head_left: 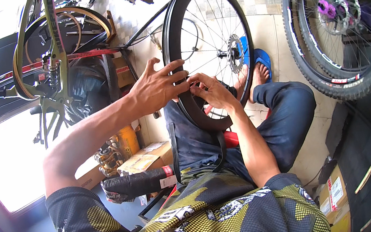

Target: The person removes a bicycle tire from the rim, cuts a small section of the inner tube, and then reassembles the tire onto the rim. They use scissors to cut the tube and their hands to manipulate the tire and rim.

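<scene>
A bicycle wheel (pixel 181 25) with a deep black rim, thin spokes and a disc brake rotor (pixel 235 54) stands upright between my legs. My left hand (pixel 158 85) lies over the near left side of the rim, its fingers spread and bent. Close beside it, my right hand (pixel 213 91) reaches across the rim with thumb and fingers drawn together against it. What those fingers pinch, if anything, is hidden. A narrow black strip (pixel 223 151) hangs in a loop below the rim, over my lap.
Two knobby-tyred wheels (pixel 298 51) stand at the right. A bicycle frame (pixel 56 44) hangs at the left, near cardboard boxes (pixel 141 160) and a black wrapped roll (pixel 140 184). My feet in blue flip-flops (pixel 263 58) rest on the tiled floor (pixel 273 31) beyond the wheel.
</scene>
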Demonstrator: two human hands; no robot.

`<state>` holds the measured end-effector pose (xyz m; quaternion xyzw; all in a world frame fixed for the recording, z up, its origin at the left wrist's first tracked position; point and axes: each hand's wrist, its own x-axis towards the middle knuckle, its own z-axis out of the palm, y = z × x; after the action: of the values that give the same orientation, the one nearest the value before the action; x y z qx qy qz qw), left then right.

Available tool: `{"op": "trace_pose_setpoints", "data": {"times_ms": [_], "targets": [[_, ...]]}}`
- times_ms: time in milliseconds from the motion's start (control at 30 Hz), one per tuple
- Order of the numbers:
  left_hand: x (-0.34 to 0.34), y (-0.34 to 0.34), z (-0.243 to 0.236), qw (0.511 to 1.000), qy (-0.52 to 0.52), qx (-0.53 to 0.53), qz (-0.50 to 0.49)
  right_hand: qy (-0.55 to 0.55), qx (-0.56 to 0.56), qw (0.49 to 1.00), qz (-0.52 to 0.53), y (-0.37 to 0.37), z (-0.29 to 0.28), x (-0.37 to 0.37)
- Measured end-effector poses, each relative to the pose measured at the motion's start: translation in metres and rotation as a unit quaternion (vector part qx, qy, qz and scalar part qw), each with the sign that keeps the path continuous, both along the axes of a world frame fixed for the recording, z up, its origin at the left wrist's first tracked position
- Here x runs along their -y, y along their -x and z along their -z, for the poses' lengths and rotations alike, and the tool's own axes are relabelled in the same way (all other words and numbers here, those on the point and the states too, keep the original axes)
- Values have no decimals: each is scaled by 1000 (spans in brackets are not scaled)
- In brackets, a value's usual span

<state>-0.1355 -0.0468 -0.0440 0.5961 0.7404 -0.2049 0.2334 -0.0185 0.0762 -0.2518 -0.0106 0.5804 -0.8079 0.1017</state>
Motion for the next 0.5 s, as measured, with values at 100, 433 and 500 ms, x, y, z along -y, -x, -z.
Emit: {"op": "trace_pose_setpoints", "data": {"times_ms": [100,433,500], "targets": [[4,1,0,1000,8,9,-8,7,8,1000,-21,2,6,1],[0,-1,-1,1000,17,18,-18,-92,-52,994,-31,9,8,4],[2,-1,0,1000,11,15,-15,-100,-50,993,-31,9,9,7]]}}
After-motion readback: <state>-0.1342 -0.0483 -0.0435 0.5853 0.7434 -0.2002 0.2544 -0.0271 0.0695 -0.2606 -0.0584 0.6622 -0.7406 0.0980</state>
